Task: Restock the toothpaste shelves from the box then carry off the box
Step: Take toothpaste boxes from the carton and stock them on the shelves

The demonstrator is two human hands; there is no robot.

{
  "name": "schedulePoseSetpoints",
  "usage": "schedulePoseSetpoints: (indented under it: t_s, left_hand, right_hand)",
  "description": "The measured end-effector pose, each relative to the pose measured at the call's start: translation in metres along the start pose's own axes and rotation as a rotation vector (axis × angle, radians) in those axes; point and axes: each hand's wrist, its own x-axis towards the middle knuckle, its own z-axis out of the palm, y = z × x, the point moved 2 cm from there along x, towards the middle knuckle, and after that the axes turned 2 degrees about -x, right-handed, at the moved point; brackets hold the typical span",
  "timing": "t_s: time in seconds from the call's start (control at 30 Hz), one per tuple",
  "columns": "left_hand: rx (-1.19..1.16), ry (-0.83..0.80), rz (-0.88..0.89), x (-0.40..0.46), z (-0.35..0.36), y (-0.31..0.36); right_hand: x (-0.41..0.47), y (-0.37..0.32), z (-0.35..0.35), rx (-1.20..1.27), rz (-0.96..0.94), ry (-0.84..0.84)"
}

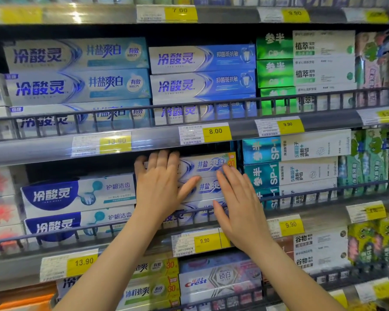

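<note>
A stack of white-and-blue toothpaste cartons (208,176) stands on the middle shelf behind a grey wire rail (99,230). My left hand (158,187) lies flat on the stack's left part, fingers straight and pointing up, thumb spread to the right. My right hand (238,205) presses flat on the stack's right part, fingers straight. Neither hand grips a carton. The restocking box is not in view.
Dark-blue cartons (76,194) sit left of the stack, teal cartons (288,173) right of it. The shelf above holds more blue cartons (202,72) and green ones (301,61). Yellow price tags (216,132) line the shelf edges. Crest cartons (218,281) fill the shelf below.
</note>
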Motion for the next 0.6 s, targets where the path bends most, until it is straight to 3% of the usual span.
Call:
schedulePoseSetpoints:
  t_s: [0.17,0.4,0.6]
  left_hand:
    - [-0.105,0.049,0.09,-0.001,-0.007,0.016]
    - [-0.264,0.141,0.339,0.013,-0.006,0.109]
    - [-0.254,0.133,0.312,0.039,0.012,0.177]
  right_hand:
    - [-0.013,0.027,-0.025,0.02,0.086,0.071]
    - [-0.029,0.102,-0.064,-0.094,0.157,0.135]
    - [-0.032,0.165,-0.083,-0.134,0.125,0.126]
